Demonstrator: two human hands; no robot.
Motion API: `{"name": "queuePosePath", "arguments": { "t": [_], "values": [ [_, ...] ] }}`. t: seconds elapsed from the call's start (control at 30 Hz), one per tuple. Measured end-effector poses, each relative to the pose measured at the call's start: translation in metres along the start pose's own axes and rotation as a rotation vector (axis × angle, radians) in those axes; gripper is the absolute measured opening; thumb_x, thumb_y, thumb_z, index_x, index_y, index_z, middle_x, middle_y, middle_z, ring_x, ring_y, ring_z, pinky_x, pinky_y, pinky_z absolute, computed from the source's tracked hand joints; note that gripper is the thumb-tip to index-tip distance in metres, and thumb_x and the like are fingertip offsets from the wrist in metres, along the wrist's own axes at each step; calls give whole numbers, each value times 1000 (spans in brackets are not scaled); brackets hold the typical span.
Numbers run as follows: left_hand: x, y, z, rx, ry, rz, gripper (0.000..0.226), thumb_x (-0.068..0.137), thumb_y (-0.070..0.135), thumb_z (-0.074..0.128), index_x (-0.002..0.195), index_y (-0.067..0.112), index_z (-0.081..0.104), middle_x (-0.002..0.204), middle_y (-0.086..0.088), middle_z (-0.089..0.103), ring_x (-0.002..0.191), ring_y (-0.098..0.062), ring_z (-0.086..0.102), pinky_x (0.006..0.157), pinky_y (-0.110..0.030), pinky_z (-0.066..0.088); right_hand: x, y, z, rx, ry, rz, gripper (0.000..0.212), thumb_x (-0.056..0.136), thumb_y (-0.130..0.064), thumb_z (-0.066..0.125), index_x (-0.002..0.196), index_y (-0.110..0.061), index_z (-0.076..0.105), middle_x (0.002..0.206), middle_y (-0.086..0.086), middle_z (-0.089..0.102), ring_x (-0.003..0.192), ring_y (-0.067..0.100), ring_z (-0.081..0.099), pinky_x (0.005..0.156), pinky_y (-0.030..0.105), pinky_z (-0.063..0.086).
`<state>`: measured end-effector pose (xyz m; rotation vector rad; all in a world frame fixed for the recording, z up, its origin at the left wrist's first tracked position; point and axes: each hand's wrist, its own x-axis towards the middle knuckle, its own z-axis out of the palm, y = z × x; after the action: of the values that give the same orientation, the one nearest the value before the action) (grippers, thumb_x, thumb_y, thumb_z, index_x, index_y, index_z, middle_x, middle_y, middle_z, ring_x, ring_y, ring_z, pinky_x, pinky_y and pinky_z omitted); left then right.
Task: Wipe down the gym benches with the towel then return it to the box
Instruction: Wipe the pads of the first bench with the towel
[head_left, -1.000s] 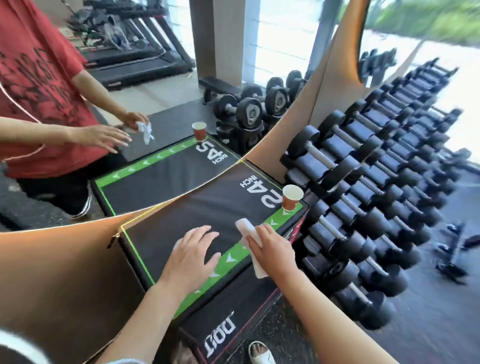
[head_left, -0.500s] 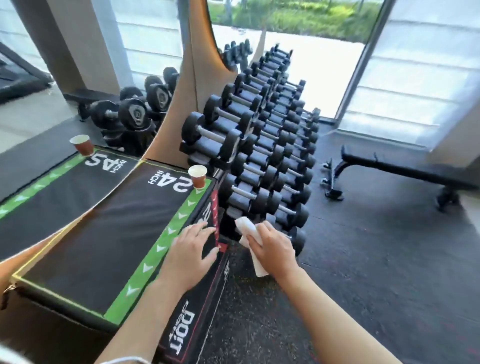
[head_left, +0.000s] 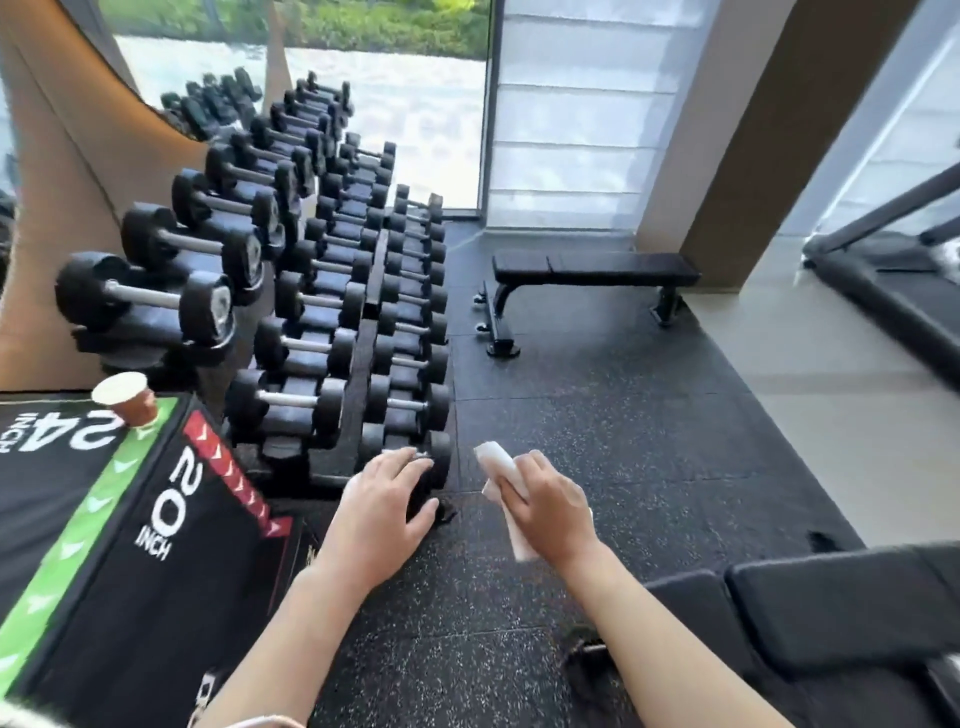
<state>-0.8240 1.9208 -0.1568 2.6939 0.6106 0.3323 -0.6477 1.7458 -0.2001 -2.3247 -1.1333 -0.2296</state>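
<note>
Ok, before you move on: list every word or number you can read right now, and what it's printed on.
"24 INCH": top face of the plyo box, white print, seen upside down.
"20 INCH": side face of the same box, white print running sideways.
White logo letters at the box's bottom edge: cut off, unreadable.
Paper cup, dumbbells: no legible markings; end caps too blurred.

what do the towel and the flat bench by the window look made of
Towel: thin white cloth or paper, matte; it folds limply in the right hand. Flat bench: black padded top, probably vinyl with a faint sheen, on a black painted metal frame.
</note>
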Motion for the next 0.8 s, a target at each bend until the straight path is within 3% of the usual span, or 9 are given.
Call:
{"name": "queuePosePath", "arguments": {
  "t": [0.27, 0.37, 0.47, 0.8],
  "values": [
    [47, 126, 64, 38, -58, 96, 54, 96, 44, 64, 145, 23, 55, 154, 0, 49, 144, -21, 41, 117, -41, 37, -30, 140, -67, -1, 67, 107, 35, 98, -51, 56, 87, -18, 56, 86, -7, 56, 66, 22, 63, 57, 28, 35],
    [62, 158, 86, 76, -99, 120, 56, 97, 46, 61, 148, 25, 52, 157, 1, 46, 148, -20, 37, 120, -41, 35, -44, 185, -87, 5, 78, 133, 44, 97, -58, 44, 87, -16, 56, 86, -6, 55, 66, 24, 63, 55, 31, 42],
    [72, 186, 99, 100, -112, 140, 57, 98, 47, 60, 149, 25, 50, 158, 2, 44, 148, -19, 36, 121, -41, 34, -60, 221, -103, 14, 77, 184, 45, 98, -57, 45, 89, -15, 57, 88, -5, 56, 68, 25, 64, 58, 37, 50],
    [66, 242, 116, 107, -182, 238, 55, 100, 47, 57, 150, 27, 47, 160, 4, 41, 148, -18, 35, 120, -39, 34, -108, 255, -118, 18, 139, 348, 36, 101, -51, 56, 90, -17, 59, 89, -6, 56, 72, 23, 65, 60, 37, 51]
  ]
}}
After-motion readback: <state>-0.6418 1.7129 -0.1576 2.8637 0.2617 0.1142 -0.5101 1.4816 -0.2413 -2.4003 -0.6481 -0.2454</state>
